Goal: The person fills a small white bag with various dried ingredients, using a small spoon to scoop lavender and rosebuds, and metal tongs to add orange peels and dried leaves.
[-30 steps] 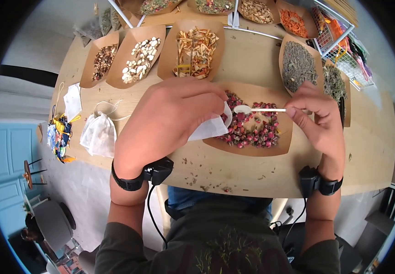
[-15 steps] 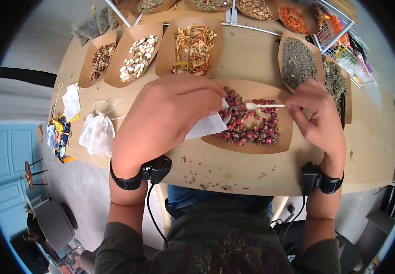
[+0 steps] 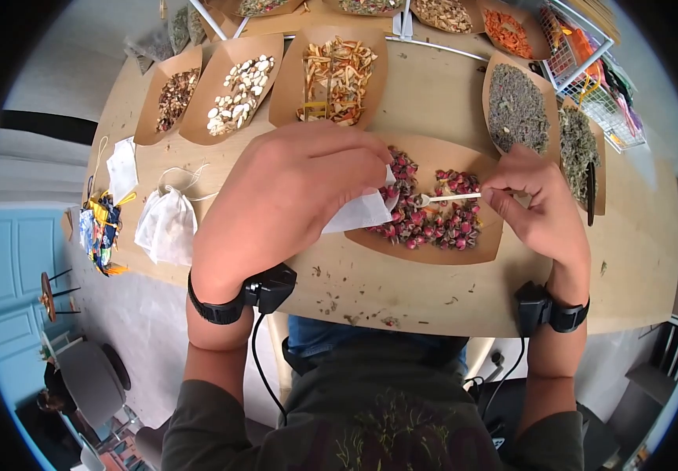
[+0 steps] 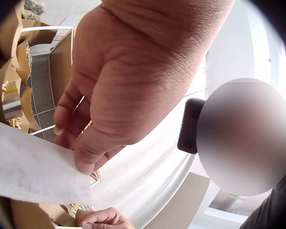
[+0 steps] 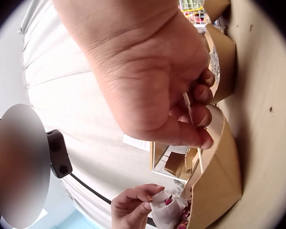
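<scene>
My left hand (image 3: 300,188) pinches a small white cloth bag (image 3: 357,214) by its edge, and the bag overlaps the left side of a brown paper tray (image 3: 480,245). Dried rosebuds (image 3: 425,231) in pink and red fill that tray. In the right wrist view a rosebud (image 5: 168,201) shows at the mouth of the bag (image 5: 163,212). My right hand (image 3: 539,204) holds a thin white spoon (image 3: 457,197) by its handle, between thumb and fingers. The bowl of the spoon lies low among the rosebuds, near the middle of the tray.
Behind stand paper trays of orange-brown dried strips (image 3: 339,71), white slices (image 3: 237,94) and grey-green herbs (image 3: 518,110). White drawstring bags (image 3: 168,224) and patterned pouches (image 3: 102,235) lie at the left. A white wire basket (image 3: 590,86) stands back right. Herb crumbs dot the front.
The spoon was held above the tray with its bowl near the bag's mouth; it has since moved right, then dipped down into the rosebuds. My left hand stays nearly in place with the bag.
</scene>
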Demonstrator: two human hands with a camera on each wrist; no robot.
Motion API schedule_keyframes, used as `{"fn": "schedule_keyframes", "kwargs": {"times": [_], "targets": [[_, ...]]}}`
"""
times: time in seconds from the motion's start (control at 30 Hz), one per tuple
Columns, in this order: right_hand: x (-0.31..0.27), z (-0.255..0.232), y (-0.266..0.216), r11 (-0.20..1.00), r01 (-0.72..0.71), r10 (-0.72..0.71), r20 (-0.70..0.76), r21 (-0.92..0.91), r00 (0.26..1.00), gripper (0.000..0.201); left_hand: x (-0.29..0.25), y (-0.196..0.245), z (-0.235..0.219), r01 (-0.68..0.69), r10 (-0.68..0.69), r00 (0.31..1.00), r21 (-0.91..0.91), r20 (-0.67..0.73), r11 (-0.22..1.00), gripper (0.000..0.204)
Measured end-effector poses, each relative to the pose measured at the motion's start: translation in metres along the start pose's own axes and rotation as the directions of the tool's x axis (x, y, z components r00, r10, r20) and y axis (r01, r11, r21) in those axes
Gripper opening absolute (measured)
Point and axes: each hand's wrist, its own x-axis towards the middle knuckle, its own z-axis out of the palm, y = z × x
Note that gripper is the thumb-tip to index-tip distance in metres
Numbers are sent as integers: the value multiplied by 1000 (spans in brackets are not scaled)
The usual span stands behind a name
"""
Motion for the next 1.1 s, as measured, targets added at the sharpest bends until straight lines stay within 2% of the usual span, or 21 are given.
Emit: {"fn": "schedule_keyframes", "kwargs": {"times": [0.07, 0.17, 0.23, 0.37, 0.47, 0.63, 0.73, 0.77, 0.83, 0.87, 0.93, 0.97, 1.03, 1.1], "targets": [[0, 1, -1, 999, -40, 40, -12, 14, 999, 13, 1, 0, 0, 12, -13, 1000, -18, -12, 1000, 10], [4, 1, 2, 999, 8, -8, -1, 37, 1000, 10, 1, -1, -1, 35, -35, 999, -38, -7, 999, 10], [2, 3, 5, 999, 30, -29, 35, -19, 999, 8, 2, -1, -1, 22, -22, 1000, -24, -7, 999, 10], [1, 2, 0, 1000, 1, -1, 39, -13, 999, 6, 1, 1, 1, 21, -21, 1000, -33, -22, 999, 10], [4, 0, 2, 999, 15, -16, 34, 37, 999, 7, 1, 0, -1, 40, -40, 999, -43, -2, 998, 11], [0, -2, -1, 980, -97, 96, 14, 172, 995, 9, 0, 1, -1, 21, -21, 1000, -25, -7, 999, 11], [0, -8, -8, 963, -109, 120, -31, 245, 992, 9, 1, 1, -3, 13, -13, 1000, -30, -14, 999, 10], [1, -7, -11, 964, -103, 113, -30, 245, 993, 9, 1, 1, -3, 22, -22, 1000, -41, -6, 999, 10], [3, -2, -21, 985, 58, -34, -145, 162, 989, 10, 2, 2, -2, 22, -22, 1000, -41, -10, 999, 10], [4, 2, -27, 985, 58, -34, -143, 165, 989, 10, 2, 3, -2, 15, -15, 1000, -43, -11, 999, 10], [7, 7, -38, 970, 240, -245, -194, -48, 950, 11, 2, 3, -3, 23, -23, 1000, -23, 8, 999, 9], [6, 3, -39, 969, 241, -247, -201, -52, 948, 11, 3, 3, -5, 29, -29, 999, -1, 22, 1000, 8], [5, -5, -38, 979, 199, -205, -337, -54, 919, 11, 3, 3, -8, 32, -32, 999, 0, 11, 999, 8], [2, -14, -30, 983, 175, -184, -294, -57, 938, 12, 1, 3, -11, 41, -41, 999, -6, 10, 999, 8]]}}
